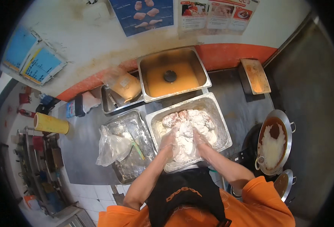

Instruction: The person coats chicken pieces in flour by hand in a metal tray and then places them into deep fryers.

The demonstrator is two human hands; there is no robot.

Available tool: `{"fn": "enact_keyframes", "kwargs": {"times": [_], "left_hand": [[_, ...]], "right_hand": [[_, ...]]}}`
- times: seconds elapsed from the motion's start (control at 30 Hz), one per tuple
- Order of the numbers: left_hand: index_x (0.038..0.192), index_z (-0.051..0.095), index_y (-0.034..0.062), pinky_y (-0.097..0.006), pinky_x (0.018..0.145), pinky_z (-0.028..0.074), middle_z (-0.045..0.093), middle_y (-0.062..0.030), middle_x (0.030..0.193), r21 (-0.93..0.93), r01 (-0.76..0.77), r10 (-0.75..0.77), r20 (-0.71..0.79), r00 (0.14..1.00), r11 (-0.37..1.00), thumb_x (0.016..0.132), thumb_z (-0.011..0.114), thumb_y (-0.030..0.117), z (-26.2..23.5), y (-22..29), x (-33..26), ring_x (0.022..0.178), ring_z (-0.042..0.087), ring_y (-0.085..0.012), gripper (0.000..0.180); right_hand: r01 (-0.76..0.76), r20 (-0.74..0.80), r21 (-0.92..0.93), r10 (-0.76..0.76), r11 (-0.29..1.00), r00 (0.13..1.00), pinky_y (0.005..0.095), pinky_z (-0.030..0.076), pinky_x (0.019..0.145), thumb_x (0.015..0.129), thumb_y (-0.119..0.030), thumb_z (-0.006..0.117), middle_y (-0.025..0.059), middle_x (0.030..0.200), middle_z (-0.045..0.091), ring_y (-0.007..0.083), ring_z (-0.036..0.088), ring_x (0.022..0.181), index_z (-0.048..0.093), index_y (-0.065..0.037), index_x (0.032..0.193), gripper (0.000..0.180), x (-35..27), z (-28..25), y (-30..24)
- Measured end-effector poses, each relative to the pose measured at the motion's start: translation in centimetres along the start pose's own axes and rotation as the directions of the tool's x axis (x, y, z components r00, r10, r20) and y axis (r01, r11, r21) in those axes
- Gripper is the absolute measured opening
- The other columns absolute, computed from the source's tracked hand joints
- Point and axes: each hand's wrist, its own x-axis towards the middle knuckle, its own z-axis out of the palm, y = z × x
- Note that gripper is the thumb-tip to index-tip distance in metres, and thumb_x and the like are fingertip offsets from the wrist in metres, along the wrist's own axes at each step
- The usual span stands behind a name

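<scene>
Both my hands are down in a deep steel pan (pixel 227 130) of white flour and flour-coated chicken pieces (pixel 186 118). My left hand (pixel 168 143) presses in at the left of the heap. On the other side, my right hand (pixel 199 140) reaches into the same heap, a short gap from the left. What look like thin clear gloves cover both hands. Flour and the coated pieces hide most of the fingers, so their grip does not show. Reddish patches show through the coating on pieces at the far side.
Behind stands a steel pan of orange liquid (pixel 142 70) with a dark round thing inside. To the left lie a floury tray (pixel 123 170), a clear plastic bag (pixel 112 147) and a bag of orange powder (pixel 125 86). At right are a small pan (pixel 266 89) and a wok of foamy oil (pixel 288 130).
</scene>
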Motion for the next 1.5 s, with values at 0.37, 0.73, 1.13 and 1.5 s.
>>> {"fn": "enact_keyframes", "kwargs": {"times": [0.37, 0.73, 1.13, 1.5], "left_hand": [[0.135, 0.049, 0.0065, -0.035, 0.102, 0.040, 0.053, -0.0131, 0.132, -0.230, 0.069, -0.002, 0.280, 0.960, 0.971, 0.096, 0.042, 0.054, -4.1, -0.3, 3.3, 0.115, 0.055, -0.0242, 0.062], [0.117, 0.062, -0.0031, -0.036, 0.097, 0.038, 0.062, -0.0180, 0.120, 0.651, -0.086, 0.213, -0.118, 0.970, 0.754, 0.092, 0.047, 0.058, -1.8, 2.3, 6.5, 0.111, 0.055, -0.0257, 0.068], [0.118, 0.062, 0.0041, -0.033, 0.085, 0.049, 0.063, -0.0076, 0.113, 0.122, -0.097, 0.078, 0.156, 0.985, 0.988, 0.094, 0.056, 0.034, -4.2, 3.0, 3.3, 0.102, 0.059, -0.0198, 0.039], [0.123, 0.057, -0.0036, -0.038, 0.085, 0.048, 0.062, -0.0193, 0.118, 0.409, -0.170, 0.182, 0.009, 0.983, 0.897, 0.087, 0.060, 0.049, -5.7, -2.5, 9.3, 0.103, 0.061, -0.0297, 0.063]], "right_hand": [[0.107, -0.078, -0.045, -0.111, 0.993, 0.991, 0.0374, 0.054, 0.074, 0.089, -0.018, 0.062, 0.0099, 0.099, 0.056, 0.0223, 0.059, 0.093, 0.054, -0.004, 0.103, 0.021, -11.5, -0.8, -8.0], [-0.031, 0.225, -0.088, 0.050, 0.996, 0.973, 0.0367, 0.047, 0.091, 0.093, -0.031, 0.060, 0.0130, 0.122, 0.059, 0.0215, 0.056, 0.110, 0.054, 0.000, 0.127, 0.046, -1.1, 0.7, -0.8], [0.038, -0.011, -0.042, -0.039, 0.998, 0.999, 0.0383, 0.052, 0.068, 0.088, -0.012, 0.062, 0.0122, 0.100, 0.058, 0.0213, 0.059, 0.081, 0.053, 0.006, 0.110, 0.030, -10.7, -0.2, -5.9], [0.112, 0.064, -0.390, -0.094, 0.914, 0.994, 0.0373, 0.052, 0.081, 0.087, -0.024, 0.067, 0.0155, 0.111, 0.063, 0.0214, 0.061, 0.096, 0.055, 0.005, 0.122, 0.047, -3.0, 2.2, -1.8]]}}
